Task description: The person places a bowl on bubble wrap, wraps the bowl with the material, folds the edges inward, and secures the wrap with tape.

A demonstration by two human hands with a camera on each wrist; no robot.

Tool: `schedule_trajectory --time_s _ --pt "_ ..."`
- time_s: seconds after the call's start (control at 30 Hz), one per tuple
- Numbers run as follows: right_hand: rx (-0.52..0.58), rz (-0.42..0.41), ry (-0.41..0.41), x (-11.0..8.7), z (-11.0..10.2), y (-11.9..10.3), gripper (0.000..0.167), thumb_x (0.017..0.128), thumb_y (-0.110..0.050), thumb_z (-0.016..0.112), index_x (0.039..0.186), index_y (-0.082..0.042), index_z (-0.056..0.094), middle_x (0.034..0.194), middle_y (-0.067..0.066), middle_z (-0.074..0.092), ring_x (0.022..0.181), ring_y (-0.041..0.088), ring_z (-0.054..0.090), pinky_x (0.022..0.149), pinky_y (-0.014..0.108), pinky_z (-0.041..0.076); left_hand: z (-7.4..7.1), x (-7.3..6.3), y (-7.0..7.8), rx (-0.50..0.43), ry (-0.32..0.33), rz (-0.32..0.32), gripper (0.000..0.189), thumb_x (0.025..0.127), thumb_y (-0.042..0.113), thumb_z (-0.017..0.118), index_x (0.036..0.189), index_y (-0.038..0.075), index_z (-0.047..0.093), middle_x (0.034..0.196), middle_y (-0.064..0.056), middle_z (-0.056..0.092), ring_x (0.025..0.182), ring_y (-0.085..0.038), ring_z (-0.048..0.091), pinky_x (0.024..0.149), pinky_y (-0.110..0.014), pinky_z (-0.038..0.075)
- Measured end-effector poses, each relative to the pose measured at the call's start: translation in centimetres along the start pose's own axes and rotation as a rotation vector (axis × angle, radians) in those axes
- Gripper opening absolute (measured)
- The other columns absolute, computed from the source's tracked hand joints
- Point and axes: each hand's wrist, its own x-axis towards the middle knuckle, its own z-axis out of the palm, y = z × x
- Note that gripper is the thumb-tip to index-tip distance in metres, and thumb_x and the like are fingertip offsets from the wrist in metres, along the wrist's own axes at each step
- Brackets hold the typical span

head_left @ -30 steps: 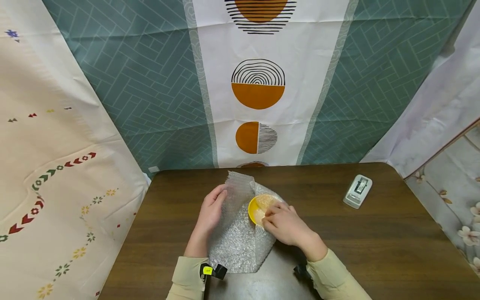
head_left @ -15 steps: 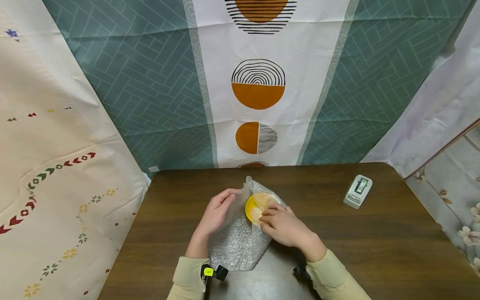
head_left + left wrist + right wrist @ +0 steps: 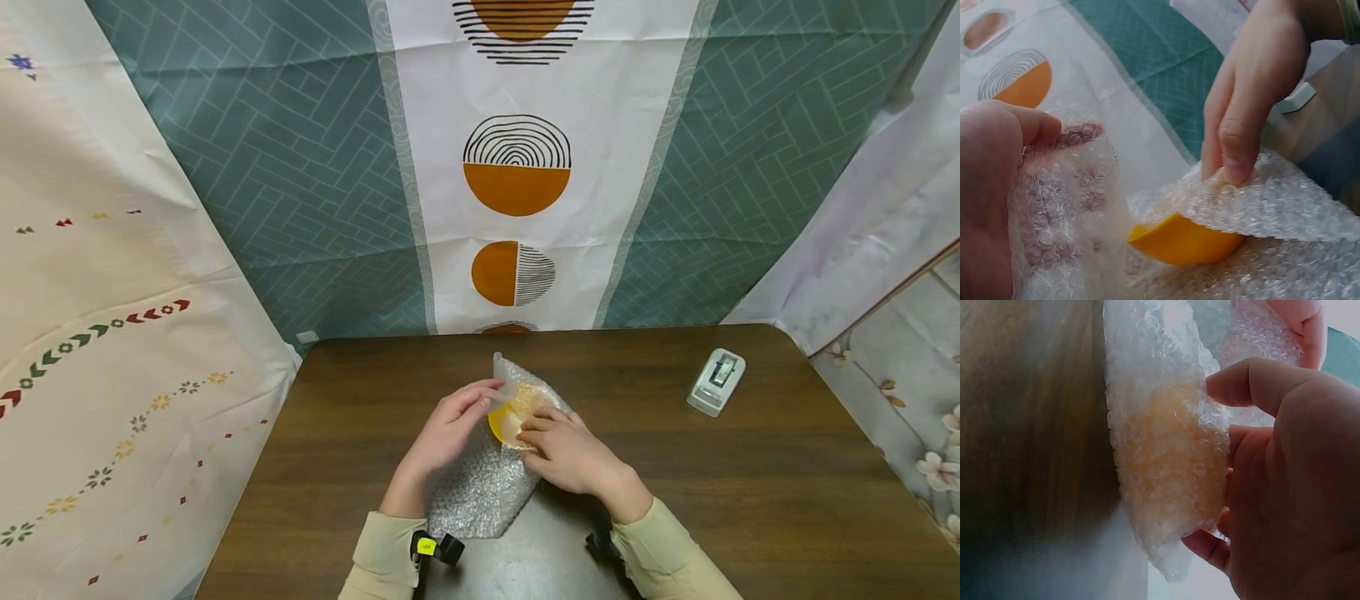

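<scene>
A yellow bowl [image 3: 497,426] sits on a sheet of silvery, clear bubble wrap [image 3: 471,500], partly covered by it. My left hand [image 3: 448,427] pinches the left flap, raised over the bowl's left rim. In the left wrist view the flap hangs from the left hand [image 3: 997,169] beside the yellow wall of the bowl [image 3: 1188,240]. My right hand [image 3: 573,454] presses the right flap down into the bowl with its fingertips. In the right wrist view, wrap covers the bowl's outer side, and the thumb [image 3: 1235,384] touches the wrap's edge.
A white-and-grey tape dispenser-like device [image 3: 716,383] lies at the right rear of the brown wooden table [image 3: 645,375]. A patterned cloth [image 3: 517,192] hangs behind the table's back edge. A pale cloth [image 3: 135,375] hangs at the left.
My left hand has moved right and slightly up, folding the left flap from upright over the bowl's left side. The right hand keeps pressing, shifted slightly left with the bowl.
</scene>
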Motion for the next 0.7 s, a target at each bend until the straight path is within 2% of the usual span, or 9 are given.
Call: schedule_trajectory --time_s 0.17,0.37,0.7 --pt "0.007 -0.017 0.0 0.0 0.0 0.2 0.04 0.106 -0.031 0.061 0.135 -0.008 0.074 0.142 0.009 0.068 0.146 0.036 0.047 0.109 0.062 0.038 0.7 0.1 0.0 0.022 -0.04 -0.009 0.031 0.115 0.019 0.05 0.126 0.005 0.075 0.156 -0.007 0.058 0.149 -0.027 0.048 0.12 -0.053 0.039" --pt "0.031 -0.054 -0.011 -0.2 -0.3 0.5 0.041 0.105 -0.029 0.062 0.135 -0.004 0.074 0.144 0.013 0.067 0.146 0.039 0.047 0.113 0.066 0.036 1.2 0.2 -0.2 0.061 -0.054 -0.021 0.032 0.115 0.022 0.05 0.125 0.005 0.075 0.157 -0.005 0.057 0.15 -0.026 0.047 0.121 -0.052 0.037" --pt "0.058 -0.084 -0.023 -0.4 -0.8 0.6 0.039 0.106 -0.027 0.065 0.135 -0.003 0.074 0.143 0.015 0.067 0.144 0.042 0.05 0.115 0.068 0.035 1.9 0.1 -0.1 0.16 -0.076 0.003 0.033 0.114 0.026 0.051 0.127 0.008 0.076 0.158 -0.008 0.056 0.15 -0.03 0.046 0.12 -0.055 0.038"
